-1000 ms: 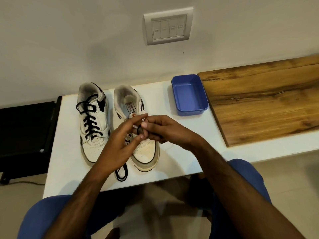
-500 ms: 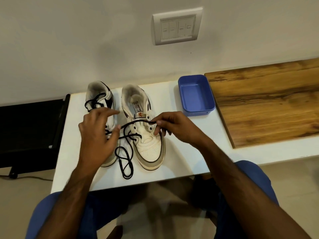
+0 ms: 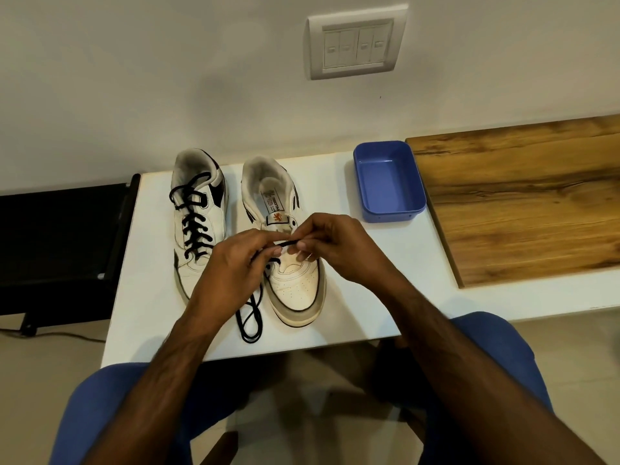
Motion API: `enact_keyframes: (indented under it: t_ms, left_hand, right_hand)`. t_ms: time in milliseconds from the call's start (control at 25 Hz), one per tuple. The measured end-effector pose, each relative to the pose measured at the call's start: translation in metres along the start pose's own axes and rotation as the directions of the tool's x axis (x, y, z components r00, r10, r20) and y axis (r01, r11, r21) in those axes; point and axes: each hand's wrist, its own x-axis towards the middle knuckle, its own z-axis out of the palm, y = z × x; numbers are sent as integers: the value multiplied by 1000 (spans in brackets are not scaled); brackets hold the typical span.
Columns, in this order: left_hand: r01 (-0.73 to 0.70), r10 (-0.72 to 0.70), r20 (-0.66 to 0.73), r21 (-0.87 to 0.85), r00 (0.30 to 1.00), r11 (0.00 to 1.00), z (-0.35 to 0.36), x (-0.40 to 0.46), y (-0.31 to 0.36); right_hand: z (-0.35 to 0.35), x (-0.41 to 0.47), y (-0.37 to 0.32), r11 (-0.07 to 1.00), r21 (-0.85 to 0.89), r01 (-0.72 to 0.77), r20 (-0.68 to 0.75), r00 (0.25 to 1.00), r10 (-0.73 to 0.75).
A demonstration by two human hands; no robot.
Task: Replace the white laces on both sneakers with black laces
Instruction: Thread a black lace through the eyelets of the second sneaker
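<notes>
Two white sneakers stand side by side on the white table, toes toward me. The left sneaker carries a black lace threaded through its eyelets. Over the lower eyelets of the right sneaker, both hands meet. My left hand and my right hand each pinch a stretch of the black lace, which runs taut between the fingertips. The rest of that lace hangs in a loop on the table between the two shoes. My hands hide the shoe's middle eyelets.
An empty blue plastic tray stands right of the shoes. A wooden board covers the table's right part. A black stand sits left of the table. The wall with a switch plate is close behind.
My left hand has moved right, from beside the left sneaker to over the right sneaker. Both hands now meet at the lace above the eyelets.
</notes>
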Motion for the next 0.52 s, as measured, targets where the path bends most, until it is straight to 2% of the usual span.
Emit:
enact_keyframes:
  t_ms: [120, 280, 400, 520]
  left_hand:
    - [-27, 24, 43, 87, 999, 996, 6, -2, 0]
    - [-67, 62, 37, 122, 997, 990, 9, 1, 1]
    - [18, -9, -60, 154, 998, 988, 8, 1, 0]
    - [94, -71, -120, 196, 990, 976, 11, -1, -1]
  right_hand:
    - [2, 1, 0, 999, -40, -14, -100, 995, 10]
    - [2, 1, 1, 990, -137, -18, -65, 998, 9]
    - [-2, 8, 4, 988, -89, -125, -173, 979, 108]
    - [1, 15, 9, 957, -182, -226, -301, 939, 164]
